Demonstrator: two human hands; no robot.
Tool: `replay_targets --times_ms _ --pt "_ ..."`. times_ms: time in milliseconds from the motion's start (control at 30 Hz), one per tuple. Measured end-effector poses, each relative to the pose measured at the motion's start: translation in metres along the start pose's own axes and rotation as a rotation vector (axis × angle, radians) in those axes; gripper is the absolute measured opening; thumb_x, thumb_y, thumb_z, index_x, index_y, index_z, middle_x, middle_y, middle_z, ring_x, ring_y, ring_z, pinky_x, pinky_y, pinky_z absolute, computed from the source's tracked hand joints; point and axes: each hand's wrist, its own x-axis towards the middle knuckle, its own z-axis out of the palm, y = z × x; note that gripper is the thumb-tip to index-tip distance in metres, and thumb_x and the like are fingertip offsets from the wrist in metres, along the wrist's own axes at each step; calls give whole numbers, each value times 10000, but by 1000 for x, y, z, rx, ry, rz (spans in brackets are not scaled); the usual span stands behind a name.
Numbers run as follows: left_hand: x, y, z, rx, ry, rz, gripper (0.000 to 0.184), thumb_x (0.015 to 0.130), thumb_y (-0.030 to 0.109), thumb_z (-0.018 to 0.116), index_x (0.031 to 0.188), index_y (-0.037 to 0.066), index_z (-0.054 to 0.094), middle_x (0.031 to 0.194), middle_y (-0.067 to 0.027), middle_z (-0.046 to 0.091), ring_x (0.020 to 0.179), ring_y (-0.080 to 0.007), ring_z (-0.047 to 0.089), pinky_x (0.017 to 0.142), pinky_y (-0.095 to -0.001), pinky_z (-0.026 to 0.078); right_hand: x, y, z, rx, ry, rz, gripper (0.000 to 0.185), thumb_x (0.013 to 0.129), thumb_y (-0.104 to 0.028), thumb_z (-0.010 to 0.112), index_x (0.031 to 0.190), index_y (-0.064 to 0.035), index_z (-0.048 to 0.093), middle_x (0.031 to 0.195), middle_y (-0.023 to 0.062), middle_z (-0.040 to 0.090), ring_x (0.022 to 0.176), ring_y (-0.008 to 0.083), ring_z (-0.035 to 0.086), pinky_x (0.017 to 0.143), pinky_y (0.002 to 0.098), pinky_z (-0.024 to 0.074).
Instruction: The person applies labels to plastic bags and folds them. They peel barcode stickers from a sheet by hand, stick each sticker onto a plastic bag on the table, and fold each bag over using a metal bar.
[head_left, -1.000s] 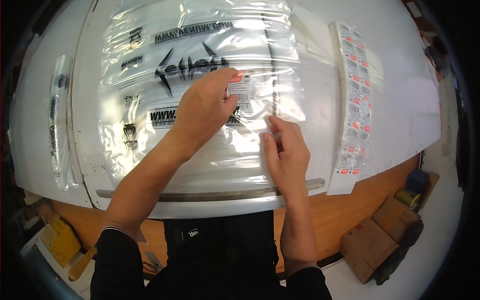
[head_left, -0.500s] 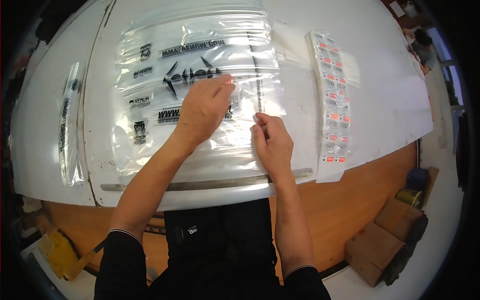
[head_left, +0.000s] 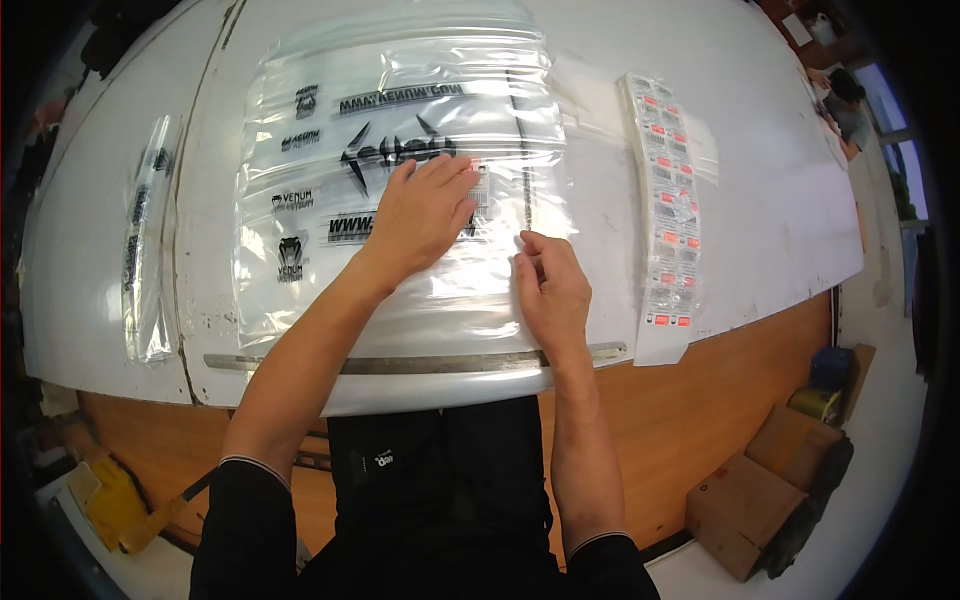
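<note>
Left hand: open, near-flat, on red-and-white rectangular label | Right hand: half-curled, grip cannot be told | Black-printed clear plastic film: beneath label, on white table | Method: even outward pressure, label square, film unwrinkled.

A wide, clear plastic bag, creased and glossy, is laid flat on the white table. Its face is printed in black with "VENUM" lettering, a spiky central logo and web addresses; a narrow dark line runs along its right side. A small white label with a red band lies on the bag, right of the logo, and is partly covered by the left hand. The bag's lower right part is overlapped by the right hand. Near the bottom edge, a long metal strip is laid crosswise.
</note>
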Motion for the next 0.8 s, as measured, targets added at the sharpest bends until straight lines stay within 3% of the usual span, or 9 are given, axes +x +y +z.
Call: replay_targets --times_ms 133,333,433,533,633,733,800 --pt "12 5 4 -22 126 -18 283 874 270 735 1093 95 700 1241 -36 675 1127 -262 609 953 -426 416 1 0 0 1 -7 3 253 882 -48 691 1132 -79 695 1019 102 701 861 269 710 758 361 565" --pt "19 13 11 43 89 -156 284 816 278 774 1041 124 695 1183 -6 673 1086 -252 611 919 -413 416 1 0 -1 23 -3 12 244 881 -47 691 1123 -75 698 1011 104 703 870 276 709 760 365 565" --pt "20 9 17 57 130 -136 240 852 266 761 1042 140 687 1131 19 670 1032 -240 606 892 -432 411 1 1 -1 38 3 4 239 880 -48 693 1118 -73 697 1007 106 702 861 282 706 755 369 564" --pt "24 -11 11 -116 45 -130 227 898 226 712 1104 135 695 1221 8 674 1099 -249 608 943 -470 421 0 3 -1 35 5 -12 237 881 -49 694 1116 -73 697 1006 108 701 856 286 705 751 372 564" --pt "16 -16 1 51 88 88 301 954 234 657 1235 130 680 1363 -27 637 1241 -281 573 1058 -524 394 1 2 -2 49 4 -5 233 883 -51 693 1115 -73 697 1003 108 701 856 288 704 751 373 564" --pt "8 -19 -7 244 -54 132 411 993 239 619 1383 113 605 1476 -89 564 1382 -363 471 1150 -569 317 1 2 -1 43 2 -12 229 886 -53 692 1114 -72 696 1002 107 702 861 288 704 753 374 564" --pt "5 -19 -5 262 -85 114 430 1004 243 605 1415 118 578 1504 -83 540 1419 -371 430 1175 -588 283 1 2 -1 34 -1 -12 228 886 -55 692 1114 -71 696 1001 107 702 865 287 704 754 374 564"
